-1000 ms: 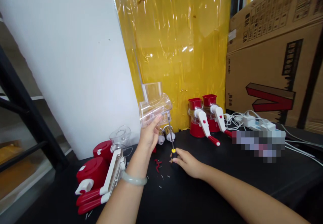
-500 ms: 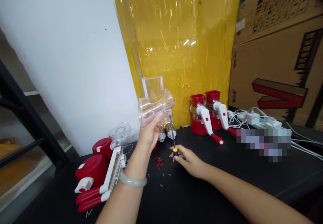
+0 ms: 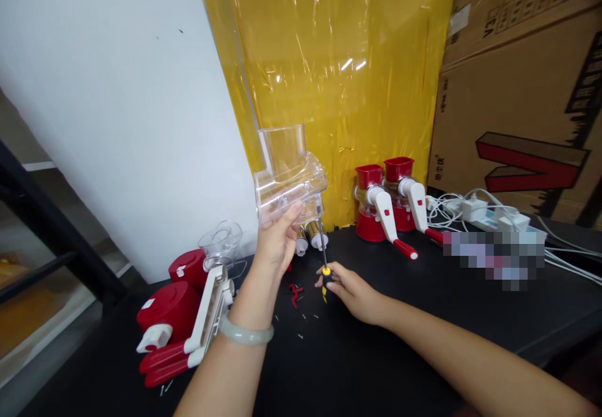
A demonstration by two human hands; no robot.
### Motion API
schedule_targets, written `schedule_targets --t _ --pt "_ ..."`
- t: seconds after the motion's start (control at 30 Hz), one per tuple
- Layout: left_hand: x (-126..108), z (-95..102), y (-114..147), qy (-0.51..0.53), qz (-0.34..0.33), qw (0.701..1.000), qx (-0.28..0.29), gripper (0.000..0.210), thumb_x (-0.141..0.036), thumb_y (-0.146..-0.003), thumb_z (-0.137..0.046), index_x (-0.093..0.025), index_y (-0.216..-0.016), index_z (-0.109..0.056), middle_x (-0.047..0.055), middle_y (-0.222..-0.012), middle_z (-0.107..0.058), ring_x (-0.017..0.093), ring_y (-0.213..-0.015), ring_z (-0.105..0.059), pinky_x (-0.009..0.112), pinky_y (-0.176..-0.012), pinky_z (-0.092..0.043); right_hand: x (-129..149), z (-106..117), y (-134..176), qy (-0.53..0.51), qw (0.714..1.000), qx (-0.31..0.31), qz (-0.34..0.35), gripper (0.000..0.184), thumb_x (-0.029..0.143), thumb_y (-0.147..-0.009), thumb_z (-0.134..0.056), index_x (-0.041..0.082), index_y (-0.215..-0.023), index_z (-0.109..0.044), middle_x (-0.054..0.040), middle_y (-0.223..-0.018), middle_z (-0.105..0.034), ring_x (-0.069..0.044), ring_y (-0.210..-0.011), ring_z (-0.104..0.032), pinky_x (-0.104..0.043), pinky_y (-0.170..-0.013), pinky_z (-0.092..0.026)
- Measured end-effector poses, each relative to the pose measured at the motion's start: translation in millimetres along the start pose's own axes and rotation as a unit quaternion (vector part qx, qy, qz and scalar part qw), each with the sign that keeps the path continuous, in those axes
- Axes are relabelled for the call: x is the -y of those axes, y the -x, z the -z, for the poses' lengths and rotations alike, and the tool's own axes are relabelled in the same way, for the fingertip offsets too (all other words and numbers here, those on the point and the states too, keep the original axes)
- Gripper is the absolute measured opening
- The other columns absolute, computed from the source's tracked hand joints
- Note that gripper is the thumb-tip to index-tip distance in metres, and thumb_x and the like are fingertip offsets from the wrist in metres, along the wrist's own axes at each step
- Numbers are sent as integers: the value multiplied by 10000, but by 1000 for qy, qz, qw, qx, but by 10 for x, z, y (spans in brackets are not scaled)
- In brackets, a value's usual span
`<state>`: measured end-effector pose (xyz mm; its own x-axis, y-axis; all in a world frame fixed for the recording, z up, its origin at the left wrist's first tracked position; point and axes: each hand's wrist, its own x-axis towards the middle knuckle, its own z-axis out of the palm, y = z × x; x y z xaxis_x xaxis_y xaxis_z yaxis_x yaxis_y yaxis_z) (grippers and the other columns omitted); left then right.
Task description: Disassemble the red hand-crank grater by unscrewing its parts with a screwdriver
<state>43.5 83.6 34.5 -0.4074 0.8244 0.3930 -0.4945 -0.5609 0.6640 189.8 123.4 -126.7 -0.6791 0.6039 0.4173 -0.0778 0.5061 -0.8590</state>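
Observation:
My left hand (image 3: 278, 239) is closed on the lower part of a clear plastic grater housing (image 3: 286, 175), which it holds up above the table with its square chute upward. In my right hand (image 3: 350, 288) is a black and yellow screwdriver (image 3: 324, 248), its shaft pointing up. The tip meets the underside of the housing near its right end; the exact contact is too small to make out. Behind the hands lie grater drums (image 3: 313, 235) with white ends. Small red plastic parts (image 3: 295, 295) and several loose screws (image 3: 300, 336) lie on the black table (image 3: 338, 367) below.
Two assembled red rotary graters (image 3: 370, 207) with white cranks stand at the back right, by a power strip with tangled white cables (image 3: 475, 210) and a cardboard box (image 3: 498, 103). At left are red bases (image 3: 169, 307), crank handles (image 3: 204, 316) and another clear housing (image 3: 221, 241).
The view has shifted slightly. Both hands keep their hold, and the screwdriver stays against the underside of the housing while its handle has turned a little in my right hand.

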Motion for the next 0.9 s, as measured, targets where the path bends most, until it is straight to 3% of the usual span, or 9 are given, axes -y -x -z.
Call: schedule_targets --t 0.57,0.67,0.8,0.9 --pt "-9 -8 25 -23 -20 999 10 430 -69 -579 -885 -190 -936 -678 52 -945 -777 226 -976 -736 316 -903 -568 20 2 -12 14 1000 -7 -8 173 340 -956 -511 209 -1069 -509 -88 -1015 -684 -209 -979 -667 -398 -919 -505" --pt "-15 -5 18 -27 -28 999 18 422 -89 -569 -893 -188 -922 -683 53 -943 -778 219 -956 -740 302 -879 -575 12 10 -7 12 1000 -6 -22 242 344 -927 -565 202 -1114 -508 -97 -1033 -684 -208 -966 -676 -388 -878 -533" --pt "-20 3 14 -55 -35 997 33 441 -148 -557 -910 -185 -937 -689 55 -993 -776 218 -980 -735 311 -896 -573 22 25 3 -2 1000 -8 14 441 311 -908 -601 209 -1308 -446 -109 -1141 -676 -212 -1125 -645 -444 -1027 -475" --pt "-24 13 18 -76 -34 996 33 419 -179 -559 -913 -203 -917 -696 31 -967 -778 203 -962 -738 307 -884 -580 4 36 -14 1 1000 -16 26 519 285 -905 -608 223 -1378 -402 -81 -1083 -684 -204 -1118 -650 -466 -1067 -445"
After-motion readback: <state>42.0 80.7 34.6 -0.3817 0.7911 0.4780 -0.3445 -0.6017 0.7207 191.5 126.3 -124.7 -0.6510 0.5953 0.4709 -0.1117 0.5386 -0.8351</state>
